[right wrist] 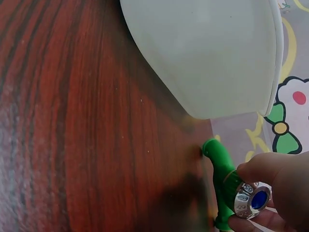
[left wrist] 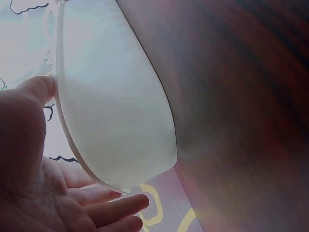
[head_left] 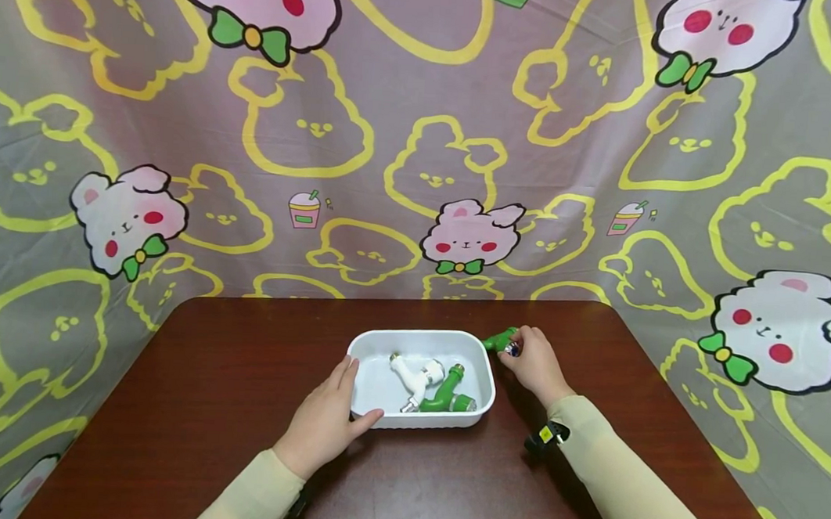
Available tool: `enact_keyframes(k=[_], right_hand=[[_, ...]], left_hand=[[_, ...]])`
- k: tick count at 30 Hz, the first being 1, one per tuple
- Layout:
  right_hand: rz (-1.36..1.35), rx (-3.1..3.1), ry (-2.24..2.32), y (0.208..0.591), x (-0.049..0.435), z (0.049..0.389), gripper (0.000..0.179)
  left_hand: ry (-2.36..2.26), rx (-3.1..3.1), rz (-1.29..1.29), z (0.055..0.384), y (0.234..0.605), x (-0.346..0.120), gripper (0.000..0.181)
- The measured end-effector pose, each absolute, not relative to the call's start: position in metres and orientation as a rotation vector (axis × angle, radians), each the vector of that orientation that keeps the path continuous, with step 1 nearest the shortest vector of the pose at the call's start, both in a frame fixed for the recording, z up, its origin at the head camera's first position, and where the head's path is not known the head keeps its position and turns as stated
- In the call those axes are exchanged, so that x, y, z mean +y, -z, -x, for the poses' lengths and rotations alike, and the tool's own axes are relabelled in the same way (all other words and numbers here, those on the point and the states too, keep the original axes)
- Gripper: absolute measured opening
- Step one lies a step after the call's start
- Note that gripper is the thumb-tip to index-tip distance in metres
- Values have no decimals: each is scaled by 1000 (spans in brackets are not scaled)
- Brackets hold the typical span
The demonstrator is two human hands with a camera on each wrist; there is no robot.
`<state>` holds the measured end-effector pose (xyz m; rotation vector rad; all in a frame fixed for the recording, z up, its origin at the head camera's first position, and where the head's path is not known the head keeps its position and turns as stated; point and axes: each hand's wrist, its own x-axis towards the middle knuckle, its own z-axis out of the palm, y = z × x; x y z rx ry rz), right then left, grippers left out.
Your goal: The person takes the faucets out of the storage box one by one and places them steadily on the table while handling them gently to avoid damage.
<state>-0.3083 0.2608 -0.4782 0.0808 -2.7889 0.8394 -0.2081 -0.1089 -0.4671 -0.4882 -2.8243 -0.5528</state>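
A white plastic tray [head_left: 421, 423] stands on the table. Inside it lie a white faucet [head_left: 412, 381] and a green faucet [head_left: 440, 400], both on their sides. My left hand [head_left: 321, 423] rests at the tray's near left corner, thumb on the front rim and fingers stretched along the left side. Beyond the tray's right end, my right hand [head_left: 538, 368] pinches a second green faucet [right wrist: 219, 162] by its silver knob [right wrist: 246, 202], which has a blue centre. The faucet's lower end is partly hidden by the fingers in the right wrist view.
The dark reddish-brown wooden table [head_left: 240, 383] reaches back to a patterned cloth [head_left: 391, 188] that hangs behind and at both sides. A black strap with a small device [head_left: 547, 437] sits on the right wrist.
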Motion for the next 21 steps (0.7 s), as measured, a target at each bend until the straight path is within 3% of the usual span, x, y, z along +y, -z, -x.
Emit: enact_keyframes(k=[21], right_hand=[[-125, -2872, -785, 491, 266, 310, 37]], left_hand=[[576, -2826, 478, 207, 468, -108, 88]])
